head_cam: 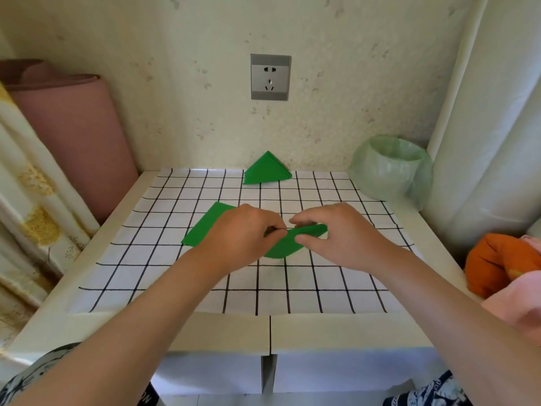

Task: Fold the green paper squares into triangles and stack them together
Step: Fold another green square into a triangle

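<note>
— Where is the paper she's working on?

— Just past the middle of the checked cloth [175, 273], between the two hands. One green sheet [282, 244] is bent over on itself; its near edge bulges in a soft curve, not pressed flat.

— And the hands?

— The left hand [243, 232] has its fingers curled and pinches the sheet's upper edge at its left end. The right hand [342, 232] clamps the right end, thumb under and fingers on top. The two sets of fingertips are nearly touching.

— Any more paper about?

— A flat green pile [205, 227] lies on the cloth just left of the bent sheet, partly hidden beneath the left hand. I cannot tell how many sheets are in it. At the far edge, close to the wall, sits the stack of folded triangles [266, 169], point away from us, well apart from the hands.

— What else is around?

— The white table [219, 329] under the cloth, a wall socket [270, 77] above the triangles, a pale green plastic bag [389, 168] in the far right corner, a pink roll [73, 127] leaning at the left, and an orange cloth [491, 259] off the right edge.
</note>
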The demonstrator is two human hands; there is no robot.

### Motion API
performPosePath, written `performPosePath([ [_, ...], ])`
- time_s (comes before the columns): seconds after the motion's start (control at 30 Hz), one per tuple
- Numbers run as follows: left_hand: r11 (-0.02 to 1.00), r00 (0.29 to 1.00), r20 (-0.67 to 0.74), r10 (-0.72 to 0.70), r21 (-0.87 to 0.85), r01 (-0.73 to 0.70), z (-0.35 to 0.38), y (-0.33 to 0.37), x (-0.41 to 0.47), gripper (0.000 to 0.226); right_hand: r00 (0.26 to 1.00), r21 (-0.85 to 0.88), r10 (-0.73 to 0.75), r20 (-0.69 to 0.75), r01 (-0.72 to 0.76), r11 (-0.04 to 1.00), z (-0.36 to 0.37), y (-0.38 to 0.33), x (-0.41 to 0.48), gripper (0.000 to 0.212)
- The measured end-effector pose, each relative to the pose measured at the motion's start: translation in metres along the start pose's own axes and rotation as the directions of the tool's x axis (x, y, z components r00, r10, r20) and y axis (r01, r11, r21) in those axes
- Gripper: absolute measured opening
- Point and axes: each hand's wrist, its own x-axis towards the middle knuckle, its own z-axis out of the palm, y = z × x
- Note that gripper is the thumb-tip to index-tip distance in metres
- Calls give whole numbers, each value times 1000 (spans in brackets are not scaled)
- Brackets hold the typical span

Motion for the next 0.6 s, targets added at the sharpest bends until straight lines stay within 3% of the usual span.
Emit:
performPosePath([
  [0.13,1000,1000,-27,-8,-3,8,-6,8,1,17,990,-94,-86,-116,75,993,2,-14,6,5],
  [0.6,996,996,-4,-90,-2,90,-18,0,2,15,985,-168,-12,-171,-17,986,-1,-21,15,9],
])
